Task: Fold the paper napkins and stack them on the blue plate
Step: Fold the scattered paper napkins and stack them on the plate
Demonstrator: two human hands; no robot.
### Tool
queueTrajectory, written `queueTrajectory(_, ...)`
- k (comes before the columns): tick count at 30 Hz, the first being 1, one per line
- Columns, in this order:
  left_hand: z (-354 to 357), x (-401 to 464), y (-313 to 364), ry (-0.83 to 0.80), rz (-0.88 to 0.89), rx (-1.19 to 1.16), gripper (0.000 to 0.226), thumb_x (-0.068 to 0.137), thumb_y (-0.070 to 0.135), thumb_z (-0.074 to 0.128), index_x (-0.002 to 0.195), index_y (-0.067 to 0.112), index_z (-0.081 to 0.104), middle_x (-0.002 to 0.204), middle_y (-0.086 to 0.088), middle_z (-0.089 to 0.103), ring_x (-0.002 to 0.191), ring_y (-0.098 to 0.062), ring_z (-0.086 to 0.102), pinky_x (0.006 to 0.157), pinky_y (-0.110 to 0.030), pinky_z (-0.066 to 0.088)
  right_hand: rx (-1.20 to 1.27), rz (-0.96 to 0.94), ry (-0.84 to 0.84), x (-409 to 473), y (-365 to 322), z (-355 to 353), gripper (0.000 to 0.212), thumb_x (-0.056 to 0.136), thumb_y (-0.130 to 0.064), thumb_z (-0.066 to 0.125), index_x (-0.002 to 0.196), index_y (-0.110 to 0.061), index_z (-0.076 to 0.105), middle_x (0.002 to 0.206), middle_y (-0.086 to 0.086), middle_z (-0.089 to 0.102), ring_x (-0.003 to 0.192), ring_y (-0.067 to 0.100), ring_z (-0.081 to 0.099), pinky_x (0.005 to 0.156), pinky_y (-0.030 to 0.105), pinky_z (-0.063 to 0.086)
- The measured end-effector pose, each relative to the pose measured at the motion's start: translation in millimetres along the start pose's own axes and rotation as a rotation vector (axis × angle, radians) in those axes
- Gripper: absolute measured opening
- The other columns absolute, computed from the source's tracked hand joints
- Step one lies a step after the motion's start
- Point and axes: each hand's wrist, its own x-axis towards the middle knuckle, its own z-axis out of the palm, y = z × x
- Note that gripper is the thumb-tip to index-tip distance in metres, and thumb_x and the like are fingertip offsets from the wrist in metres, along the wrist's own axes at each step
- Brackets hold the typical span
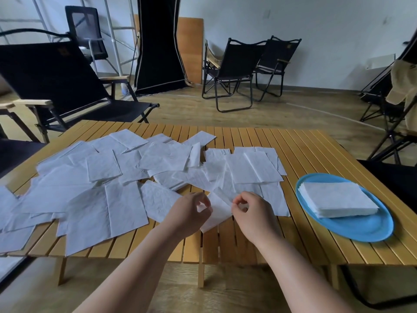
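1. Head view, far left: a black folding chair (58, 86) stands beyond the slatted wooden bench (282, 240).
2. Spread over the left and middle of the bench lies a loose heap of unfolded paper napkins (101, 188), overlapping one another and reaching to the near left edge; many remain to be folded.
3. Near the middle, the left hand (189, 213) pinches the left side of one napkin (217, 214) between thumb and fingertips, its grip narrow and closed on the paper.
4. Just to the right, the right hand (250, 213) pinches the same napkin's right edge in the same manner, fingers curled over the sheet. The napkin is raised a little off the bench between the two hands, one corner hanging toward the near edge.
5. I judge the step in hand to be the folding of this single napkin: the edges are being brought together or aligned. Whether it has been folded once already I cannot tell.
6. On the right, well apart from the hands, the blue plate (361, 229) carries a tidy stack of folded napkins (338, 199).
7. The next move calls for matching the corners squarely, pressing the crease flat, then carrying the napkin right and laying it square upon the stack.
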Motion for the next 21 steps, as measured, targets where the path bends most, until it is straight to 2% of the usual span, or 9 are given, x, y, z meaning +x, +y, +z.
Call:
queueTrajectory(4, 2, 1, -1, -0.006, -0.004, -0.058, 0.024, 0.098, 0.035, 0.060, 0.121, 0.027, 0.063, 0.123, 0.011, 0.063, 0.110, -0.005, 0.056, 0.082, -0.021, 0.043, 0.083, 0.009, -0.046, -1, -5, -3, 0.008, 0.095, -0.027, 0.065, 0.088, -0.027, 0.061, 0.106, -0.012, 0.066, 0.082, 0.001, 0.057, 0.060, 0.004, 0.042)
queueTrajectory(7, 2, 4, 0, 0.005, -0.023, -0.172, 0.033, 0.098, 0.036, 0.061, 0.129, 0.025, 0.060, 0.127, 0.010, 0.064, 0.111, -0.006, 0.059, 0.088, -0.024, 0.048, 0.214, 0.024, -0.098, -1, -11, -5, 0.012, 0.097, -0.026, 0.061, 0.085, -0.028, 0.057, 0.098, -0.008, 0.067, 0.089, 0.005, 0.061, 0.064, 0.009, 0.044)
queueTrajectory(10, 3, 5, 2, -0.013, -0.086, -0.443, 0.036, 0.092, 0.043, 0.068, 0.125, 0.031, 0.061, 0.122, 0.009, 0.067, 0.110, -0.010, 0.063, 0.092, -0.032, 0.053, 0.416, 0.070, -0.159, 0, -19, -9, 0.010, 0.100, -0.025, 0.057, 0.091, -0.024, 0.059, 0.091, -0.002, 0.064, 0.091, 0.012, 0.062, 0.072, 0.020, 0.051)
queueTrajectory(12, 1, 4, 3, -0.067, -0.160, -0.703, 0.047, 0.080, 0.052, 0.074, 0.122, 0.034, 0.062, 0.121, 0.006, 0.069, 0.113, -0.016, 0.064, 0.101, -0.040, 0.053, 0.671, 0.165, -0.192, 0, -20, -11, 0.009, 0.102, -0.024, 0.055, 0.097, -0.020, 0.063, 0.100, 0.002, 0.066, 0.101, 0.019, 0.064, 0.084, 0.030, 0.058)
queueTrajectory(15, -3, 4, 2, -0.174, -0.260, -1.035, 0.074, 0.073, 0.054, 0.082, 0.134, 0.020, 0.057, 0.130, -0.004, 0.066, 0.122, -0.022, 0.062, 0.111, -0.042, 0.045, 1.099, 0.300, -0.223, 3, -21, -16, 0.010, 0.101, -0.015, 0.055, 0.105, -0.014, 0.064, 0.115, 0.011, 0.066, 0.115, 0.029, 0.063, 0.096, 0.040, 0.056)
queueTrajectory(18, -7, 3, 4, -0.284, -0.234, -1.235, 0.063, 0.086, 0.044, 0.075, 0.138, 0.014, 0.054, 0.131, -0.010, 0.067, 0.122, -0.028, 0.063, 0.112, -0.044, 0.042, 1.404, 0.368, -0.225, 4, -27, -28, 0.011, 0.098, -0.010, 0.054, 0.105, -0.012, 0.062, 0.114, 0.013, 0.068, 0.114, 0.030, 0.063, 0.088, 0.036, 0.057)
queueTrajectory(21, -13, 0, 7, -0.339, -0.250, -1.322, 0.053, 0.091, 0.038, 0.070, 0.137, 0.019, 0.053, 0.132, -0.013, 0.066, 0.121, -0.031, 0.064, 0.111, -0.047, 0.044, 1.568, 0.424, -0.198, 5, -29, -37, 0.013, 0.097, -0.010, 0.054, 0.106, -0.013, 0.062, 0.108, 0.012, 0.072, 0.114, 0.031, 0.065, 0.091, 0.038, 0.056)
